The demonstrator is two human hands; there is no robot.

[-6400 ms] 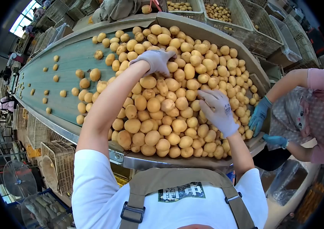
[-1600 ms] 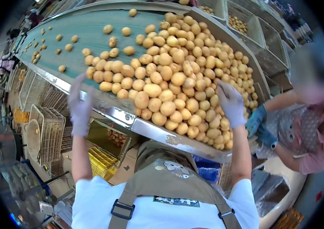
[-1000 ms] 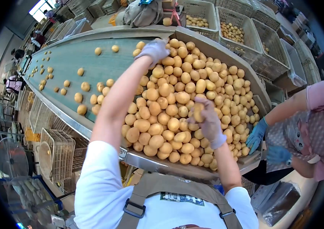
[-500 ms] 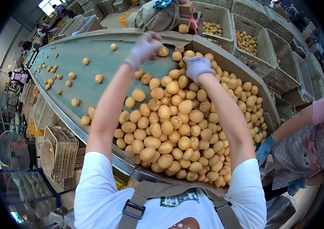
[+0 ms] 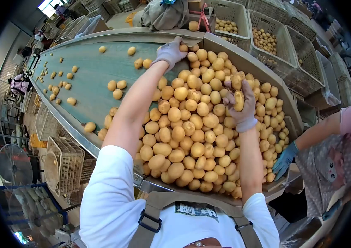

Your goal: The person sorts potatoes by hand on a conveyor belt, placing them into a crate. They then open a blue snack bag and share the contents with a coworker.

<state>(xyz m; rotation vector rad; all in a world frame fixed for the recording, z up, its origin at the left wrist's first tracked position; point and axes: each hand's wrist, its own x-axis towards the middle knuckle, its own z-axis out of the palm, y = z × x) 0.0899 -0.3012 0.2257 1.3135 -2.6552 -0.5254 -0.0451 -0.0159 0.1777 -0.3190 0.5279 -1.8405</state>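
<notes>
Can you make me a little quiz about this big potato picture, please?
1. True or false: the right hand holds a potato.
2. What colour is the co-worker's glove? A red, B blue, C yellow.
3. Fill in the missing word: the scattered potatoes lie on a ___ belt.
Key: 1 true; 2 B; 3 green.

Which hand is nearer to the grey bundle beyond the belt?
Left. The left hand touches the far end of the potato pile, just before the grey bundle; the right hand holds a potato farther back.
</notes>
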